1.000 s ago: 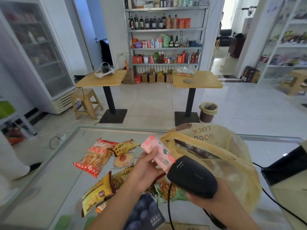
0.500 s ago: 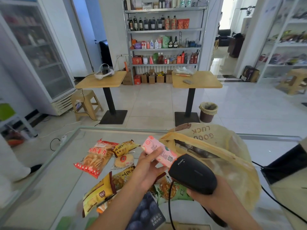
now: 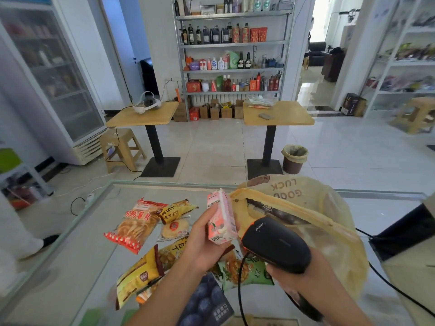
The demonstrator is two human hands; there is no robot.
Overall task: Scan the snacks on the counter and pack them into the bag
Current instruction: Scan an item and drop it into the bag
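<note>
- Pink carton [image 3: 221, 220]: off the tabletop, roughly upright, tipped a little. The left hand [image 3: 202, 248] has its grip closed round the lower half.
- Black scanner [image 3: 277, 245]: the right hand [image 3: 306, 276] has its grip closed round the handle. The head sits just right of the left grip, almost touching the carton's lower edge.
- Judgement: the carton is raised and turned to present a printed face to the scanner window. The barcode itself cannot be made out.
- Yellow bag [image 3: 334, 243]: stands on the glass tabletop [image 3: 70, 267], just beyond and right of both grips, with its mouth gaping toward the person. It is probably kept close so a scanned item needs only a short move in. Something dark already lies inside; it cannot be identified.
- Unpacked snacks lie flat on the tabletop left of and beneath the left grip: red packet [image 3: 136, 224], small yellow packet [image 3: 176, 210], round cracker [image 3: 174, 230], large yellow packet [image 3: 138, 276].
- Green packet [image 3: 244, 271] lies under the scanner. Dark blue packet [image 3: 204, 300] lies nearest the person.
- Step in hand, as judged: scanning. The carton is not yet bagged.
</note>
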